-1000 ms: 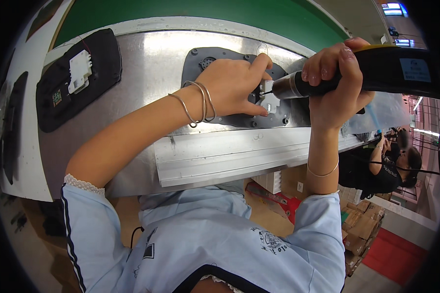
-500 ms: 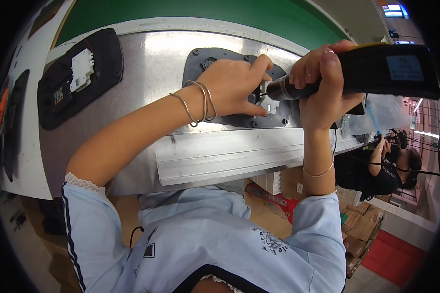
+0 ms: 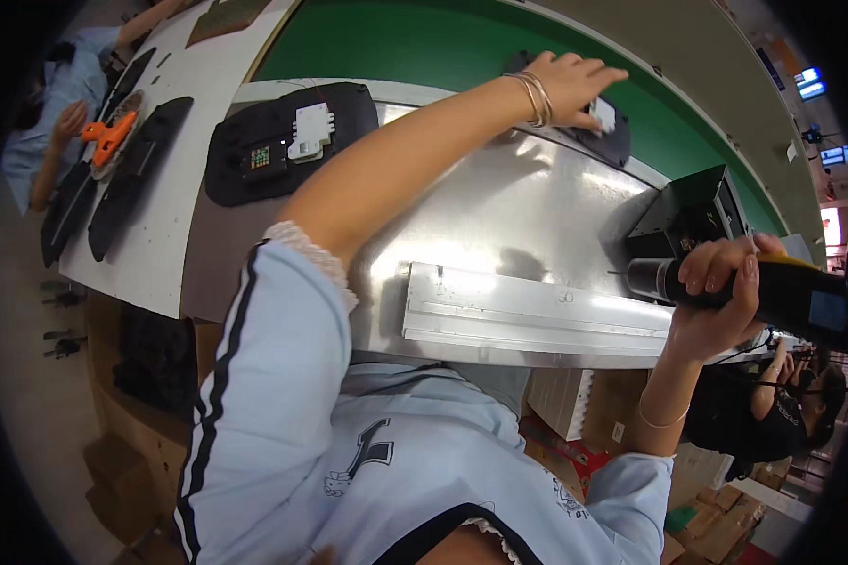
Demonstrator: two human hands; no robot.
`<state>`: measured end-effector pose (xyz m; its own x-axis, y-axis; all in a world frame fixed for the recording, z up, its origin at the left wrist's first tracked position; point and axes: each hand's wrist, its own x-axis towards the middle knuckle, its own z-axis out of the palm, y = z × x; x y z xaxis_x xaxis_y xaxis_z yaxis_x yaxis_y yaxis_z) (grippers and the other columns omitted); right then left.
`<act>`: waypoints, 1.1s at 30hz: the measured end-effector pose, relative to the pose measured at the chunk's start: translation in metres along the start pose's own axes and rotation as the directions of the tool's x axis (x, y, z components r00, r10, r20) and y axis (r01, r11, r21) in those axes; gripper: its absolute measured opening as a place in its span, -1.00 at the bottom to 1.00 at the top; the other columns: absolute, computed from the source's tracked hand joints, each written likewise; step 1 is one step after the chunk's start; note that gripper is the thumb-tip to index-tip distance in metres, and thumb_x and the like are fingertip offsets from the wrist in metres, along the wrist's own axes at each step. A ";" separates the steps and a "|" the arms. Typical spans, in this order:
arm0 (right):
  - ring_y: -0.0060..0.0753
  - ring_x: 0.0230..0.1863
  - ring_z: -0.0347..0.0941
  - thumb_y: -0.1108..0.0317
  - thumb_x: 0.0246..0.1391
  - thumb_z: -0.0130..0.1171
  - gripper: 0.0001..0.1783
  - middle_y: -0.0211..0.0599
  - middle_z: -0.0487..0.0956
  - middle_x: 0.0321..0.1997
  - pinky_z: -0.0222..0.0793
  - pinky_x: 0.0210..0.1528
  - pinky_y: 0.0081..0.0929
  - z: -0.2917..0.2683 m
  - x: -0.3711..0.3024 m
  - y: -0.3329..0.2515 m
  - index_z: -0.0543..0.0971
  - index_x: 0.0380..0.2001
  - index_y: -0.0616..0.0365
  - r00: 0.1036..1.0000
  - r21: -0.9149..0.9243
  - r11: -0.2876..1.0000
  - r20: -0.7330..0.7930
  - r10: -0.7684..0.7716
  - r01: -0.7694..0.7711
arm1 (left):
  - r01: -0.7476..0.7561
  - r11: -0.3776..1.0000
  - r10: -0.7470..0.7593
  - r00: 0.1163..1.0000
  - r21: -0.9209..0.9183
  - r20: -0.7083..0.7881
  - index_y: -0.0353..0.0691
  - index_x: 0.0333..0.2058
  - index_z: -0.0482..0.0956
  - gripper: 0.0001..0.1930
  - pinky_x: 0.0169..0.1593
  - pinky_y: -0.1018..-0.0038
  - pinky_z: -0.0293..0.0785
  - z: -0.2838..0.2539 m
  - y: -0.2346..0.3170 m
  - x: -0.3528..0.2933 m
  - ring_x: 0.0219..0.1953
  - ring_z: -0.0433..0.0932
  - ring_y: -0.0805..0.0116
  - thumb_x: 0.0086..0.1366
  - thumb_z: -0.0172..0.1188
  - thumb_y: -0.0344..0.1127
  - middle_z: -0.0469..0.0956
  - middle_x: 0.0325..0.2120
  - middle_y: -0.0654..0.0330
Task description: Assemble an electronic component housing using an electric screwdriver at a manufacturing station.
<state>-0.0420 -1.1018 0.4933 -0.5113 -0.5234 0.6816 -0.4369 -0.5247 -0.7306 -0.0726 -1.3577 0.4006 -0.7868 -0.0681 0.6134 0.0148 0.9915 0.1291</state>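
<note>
My left hand (image 3: 567, 87) reaches to the far side of the bench. Its fingers are stretched out over a dark grey plastic panel (image 3: 616, 149) and its thumb is by the white plastic part (image 3: 602, 117) on it. The hand hides much of that panel, and whether it touches it I cannot tell. My right hand (image 3: 721, 287) is wrapped round a black power screwdriver (image 3: 782, 299), held level above the right of the bench, its tip pointing left. At the left lies a second dark panel (image 3: 226, 165) with its own white part (image 3: 311, 132).
A long metal bar (image 3: 528, 315) lies along the bench's (image 3: 499, 212) near edge. A black box (image 3: 688, 212) stands at the right. Further left are an orange glue gun (image 3: 109, 138) and more dark panels (image 3: 141, 174). Other people sit at far left and right (image 3: 782, 405).
The panel that lay on the bench under my hands is now at the far side, with my left hand over it. The screwdriver has moved off it, down and to the right.
</note>
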 end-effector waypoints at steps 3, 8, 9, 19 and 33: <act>-0.53 -0.71 0.14 0.41 0.16 -0.17 -0.62 -0.37 0.21 -0.67 0.18 -0.63 -0.54 -0.024 -0.009 -0.012 0.25 0.01 0.40 0.996 -0.067 0.996 -0.055 -0.065 0.062 | -0.014 0.951 0.023 0.999 -0.309 0.024 -0.05 0.24 0.17 -0.28 0.07 0.24 0.39 -0.035 -0.012 -0.035 0.04 0.46 0.13 0.18 0.16 0.09 0.45 0.03 0.07; -0.54 -0.67 0.11 0.37 0.17 -0.15 -0.62 -0.42 0.17 -0.65 0.17 -0.57 -0.54 -0.076 -0.013 -0.028 0.25 0.03 0.33 0.990 -0.169 0.985 -0.120 -0.068 0.047 | 0.014 1.000 -0.015 0.996 0.010 0.093 -0.19 -0.21 0.58 -0.73 0.03 0.30 0.38 -0.157 -0.057 -0.165 -0.09 0.49 0.11 0.13 0.23 -0.22 0.55 -0.18 0.11; -0.53 -0.65 0.12 0.36 0.17 -0.14 -0.63 -0.41 0.17 -0.64 0.17 -0.54 -0.54 -0.081 -0.012 -0.027 0.25 0.01 0.32 0.985 -0.179 0.984 -0.166 -0.040 0.010 | 0.078 0.996 -0.084 0.986 0.042 0.145 -0.18 -0.21 0.59 -0.74 0.05 0.30 0.37 -0.179 -0.070 -0.190 -0.07 0.48 0.11 0.13 0.23 -0.24 0.55 -0.16 0.13; -0.49 -0.61 0.18 0.40 0.12 -0.04 -0.72 -0.39 0.22 -0.62 0.21 -0.48 -0.49 -0.101 0.021 -0.021 0.28 -0.11 0.28 0.972 -0.094 0.994 -0.223 -0.069 0.049 | 0.347 0.925 -0.303 0.920 -0.156 0.249 -0.15 -0.09 0.58 -0.68 0.16 0.36 0.29 -0.177 -0.077 -0.246 0.09 0.44 0.16 0.12 0.23 -0.36 0.46 0.06 0.16; -0.48 -0.68 0.24 0.54 0.08 0.03 -0.90 -0.34 0.31 -0.66 0.24 -0.56 -0.50 -0.109 0.034 0.011 0.38 -0.30 0.28 0.951 -0.281 0.957 -0.271 -0.152 0.073 | 0.101 0.909 0.007 0.966 -0.405 0.257 -0.10 -0.17 0.62 -0.68 -0.02 0.34 0.43 -0.067 0.045 -0.125 -0.11 0.54 0.11 0.11 0.28 -0.13 0.50 -0.03 0.11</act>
<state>-0.1449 -1.0524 0.5041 -0.6203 -0.2358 0.7481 -0.6632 -0.3515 -0.6607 0.0680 -1.3116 0.3816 -0.9189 -0.0303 0.3932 0.1838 0.8492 0.4951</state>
